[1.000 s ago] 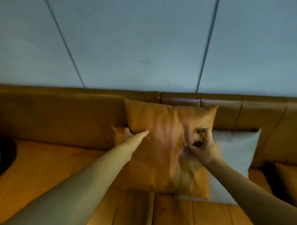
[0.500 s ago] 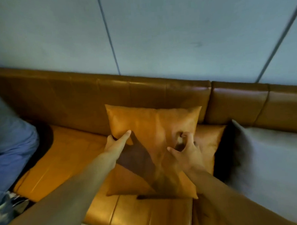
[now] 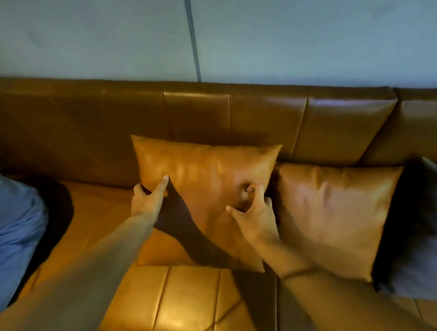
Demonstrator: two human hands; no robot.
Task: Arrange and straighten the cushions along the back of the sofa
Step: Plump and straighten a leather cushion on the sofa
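I'm leaning over the sofa (image 3: 260,116), propping the tan cushion (image 3: 208,180) upright against its back, just beside a second cushion (image 3: 334,215). My left hand (image 3: 146,203) is pinching its left edge; my right hand (image 3: 254,213) is bunching leather in curled fingers, steadying it. The grey pillow (image 3: 431,256) is running off frame, blurred.

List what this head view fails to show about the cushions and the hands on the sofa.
- Held tan cushion: lower middle hidden by the right hand and the forearms' shadow.
- Left hand: fingers behind the cushion's edge are out of sight.
- Second tan cushion: left edge tucked behind the held one.
- Grey cushion: blurred, cut off by the right edge.
- Blue item: cut off by the left edge, unidentifiable.
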